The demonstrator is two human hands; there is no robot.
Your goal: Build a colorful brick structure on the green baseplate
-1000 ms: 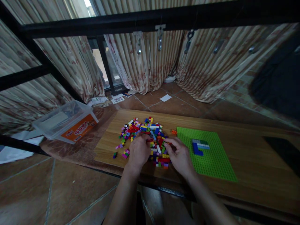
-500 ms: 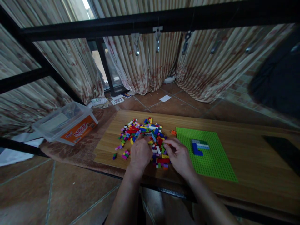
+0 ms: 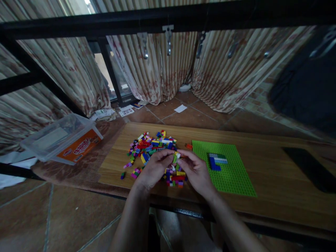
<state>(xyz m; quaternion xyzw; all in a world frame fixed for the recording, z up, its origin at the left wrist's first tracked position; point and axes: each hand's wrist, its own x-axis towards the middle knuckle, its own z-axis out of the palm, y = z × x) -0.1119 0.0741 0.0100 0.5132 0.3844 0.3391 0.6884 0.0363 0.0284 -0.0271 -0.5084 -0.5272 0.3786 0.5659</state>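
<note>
My left hand and my right hand meet over the near part of a pile of toy bricks. Between their fingertips is a small cluster of toy bricks, yellow, white and green, pinched from both sides. The fingers partly cover it, so its exact shape is hidden. Right of my right hand lies a green baseplate. On it sits an angular build of blue, white and green bricks. A lone orange brick rests by the plate's left edge.
A wooden board carries the bricks and plate. At its right lies a flat black object. A clear plastic box with an orange label stands to the left. Curtains and a black metal bar are behind.
My left hand has lifted from the pile and come together with my right hand. Both now hold small bricks between them. The camera view has shifted slightly.
</note>
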